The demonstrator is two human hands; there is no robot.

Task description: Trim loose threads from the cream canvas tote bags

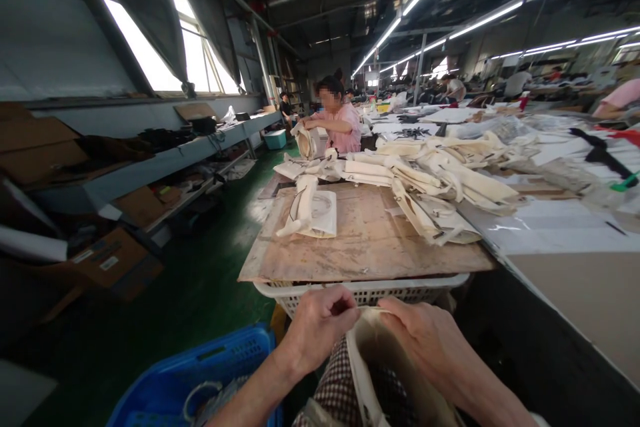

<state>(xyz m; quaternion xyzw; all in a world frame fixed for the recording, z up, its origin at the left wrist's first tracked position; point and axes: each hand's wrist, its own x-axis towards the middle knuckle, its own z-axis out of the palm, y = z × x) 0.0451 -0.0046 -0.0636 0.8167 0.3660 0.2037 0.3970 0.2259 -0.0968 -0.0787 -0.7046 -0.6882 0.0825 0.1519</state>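
Cream piece: is being held over the lap.
Left hand: rim is being pinched, probably for steadiness.
Right hand: rim is being grasped alongside, apparently for spreading it.
Board: is being borne by the basket.

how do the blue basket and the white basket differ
Colour: the blue basket is bright blue, the white basket a dull white. Cover: the blue basket is open at the top, so its inside shows, while the white basket sits beneath a brown board. Place: the blue basket is farther left in the view than the white basket. Both have walls pierced with holes.
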